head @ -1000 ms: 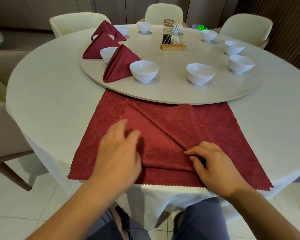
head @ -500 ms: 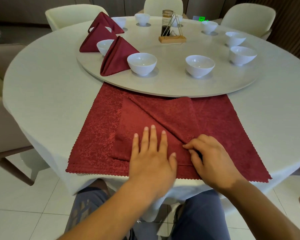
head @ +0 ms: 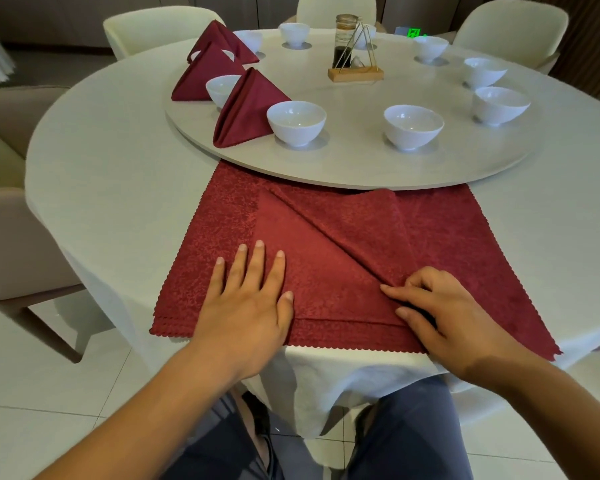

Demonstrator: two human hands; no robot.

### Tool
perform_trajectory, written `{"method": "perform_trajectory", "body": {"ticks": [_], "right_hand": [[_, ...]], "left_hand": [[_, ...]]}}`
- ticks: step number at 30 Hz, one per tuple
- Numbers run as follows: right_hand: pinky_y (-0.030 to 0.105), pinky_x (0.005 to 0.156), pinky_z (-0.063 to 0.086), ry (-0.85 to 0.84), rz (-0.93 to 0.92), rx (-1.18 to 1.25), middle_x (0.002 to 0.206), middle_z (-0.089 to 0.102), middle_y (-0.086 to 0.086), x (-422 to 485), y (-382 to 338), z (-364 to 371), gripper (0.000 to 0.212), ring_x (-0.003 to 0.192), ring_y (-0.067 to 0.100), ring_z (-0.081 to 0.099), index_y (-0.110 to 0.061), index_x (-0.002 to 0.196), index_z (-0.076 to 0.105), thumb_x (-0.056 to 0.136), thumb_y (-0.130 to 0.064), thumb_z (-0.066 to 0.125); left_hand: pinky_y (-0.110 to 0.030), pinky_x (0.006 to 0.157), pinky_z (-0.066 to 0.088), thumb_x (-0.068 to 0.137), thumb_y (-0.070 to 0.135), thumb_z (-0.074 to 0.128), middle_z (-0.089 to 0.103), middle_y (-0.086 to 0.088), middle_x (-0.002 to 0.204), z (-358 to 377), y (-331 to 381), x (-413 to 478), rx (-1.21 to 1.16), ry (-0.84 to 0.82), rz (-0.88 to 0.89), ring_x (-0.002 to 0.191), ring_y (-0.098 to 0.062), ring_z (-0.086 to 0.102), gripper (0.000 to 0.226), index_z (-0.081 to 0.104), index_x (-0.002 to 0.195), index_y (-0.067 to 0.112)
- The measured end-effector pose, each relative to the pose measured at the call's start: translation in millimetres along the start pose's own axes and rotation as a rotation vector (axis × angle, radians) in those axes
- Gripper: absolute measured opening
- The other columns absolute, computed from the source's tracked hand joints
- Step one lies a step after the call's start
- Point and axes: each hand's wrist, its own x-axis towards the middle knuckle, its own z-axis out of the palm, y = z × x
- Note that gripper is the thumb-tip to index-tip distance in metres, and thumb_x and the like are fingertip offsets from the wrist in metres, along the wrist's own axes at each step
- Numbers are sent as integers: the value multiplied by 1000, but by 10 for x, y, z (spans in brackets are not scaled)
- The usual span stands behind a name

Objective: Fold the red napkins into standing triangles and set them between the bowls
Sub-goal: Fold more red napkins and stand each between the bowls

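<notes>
Pressing a diagonal fold flat is, in our judgement, the step in hand.

- Top napkin (head: 329,258): red, lying on a stack of napkins (head: 471,244) at the near edge of the worktop (head: 118,174). One flap is turned over, so a crease runs from far left to near right.
- Left hand (head: 253,299): palm down, fingers straight and spread, pressing the near-left part of the folded cloth.
- Right hand (head: 444,317): fingers curled at the near end of the crease. It appears to pinch the corner there, though the thumb's hold is partly hidden from us.

Handling note: we would hold the corner firmly and sweep the flat palm along the crease and away from it, so the fold sets sharp. We would also see that only the top layer moves, since the cloths beneath may drag with it.

Surroundings:
- Turntable (head: 361,176): its rim overhangs the far edge of the stack, and the fold's far end sits just beside it.
- Standing napkins (head: 250,109): three, on the turntable's left side, alternating with bowls.
- Near left bowl (head: 296,121) and near right bowl (head: 413,126): the bare gap between them looks to us the likely next place.
- Bottle stand (head: 355,72): toward the turntable's centre, well apart from that gap.
- Chairs (head: 160,29): around the far side.
</notes>
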Motion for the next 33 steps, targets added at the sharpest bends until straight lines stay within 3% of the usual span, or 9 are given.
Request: {"method": "perform_trajectory", "body": {"ticks": [6,8,11,14,17,19,24,29,33], "right_hand": [[18,92,36,-108,-22,31,112,41,-31,0,77,-52,44,108,0,42,-37,139,57,96,-32,46],[19,92,37,-105,-33,28,112,41,-30,-7,83,-40,44,108,0,41,-37,139,57,97,-30,46],[25,90,41,-88,-49,14,108,44,-25,-7,74,-31,44,103,4,43,-35,138,58,96,-28,47],[23,88,40,-83,-47,7,105,46,-18,-3,56,-42,43,101,6,43,-32,135,61,95,-26,48],[19,87,37,-99,-58,2,105,44,-19,-17,49,-51,43,104,3,42,-35,136,60,96,-27,47],[19,89,37,-95,-67,14,107,43,-20,-18,70,-51,42,105,4,43,-35,137,58,98,-29,44],[18,90,36,-105,-84,35,110,40,-26,-10,85,-52,43,106,4,42,-38,139,55,99,-28,42],[15,92,35,-143,-64,20,113,39,-29,-7,65,-80,48,109,1,41,-41,142,53,97,-25,44],[11,97,32,-228,41,53,111,42,-32,41,10,-187,41,113,1,42,-42,138,55,100,-24,55]], "left_hand": [[-52,123,-17,96,51,-6,-25,-5,167,-89,-14,28,4,-118,-29,152,-25,-28,69,-18,160,29],[-56,121,-19,95,44,2,-19,-4,169,-215,97,31,62,-53,-10,152,-27,-29,70,-10,161,27],[-47,126,-11,90,33,16,2,-1,170,-272,526,34,-91,142,179,156,-23,-14,74,12,163,21],[-41,127,1,102,32,22,17,-9,169,32,972,88,-183,119,302,157,-24,6,62,27,160,10],[-48,124,24,101,39,25,36,-13,162,240,1054,101,-144,61,259,153,-26,27,63,41,153,7],[-50,125,20,101,43,17,25,-12,166,248,947,87,-130,44,237,156,-26,18,68,34,157,9],[-45,126,-11,98,46,-8,-28,0,165,36,402,41,-27,-11,150,151,-17,-30,67,-17,160,21],[-36,123,-19,94,52,-14,-31,6,164,15,-95,-12,-1,-10,145,147,-10,-36,68,-23,156,26],[-34,124,-15,97,53,-5,-12,3,168,78,-131,-2,-70,33,162,153,-10,-22,69,-5,160,24]]}}
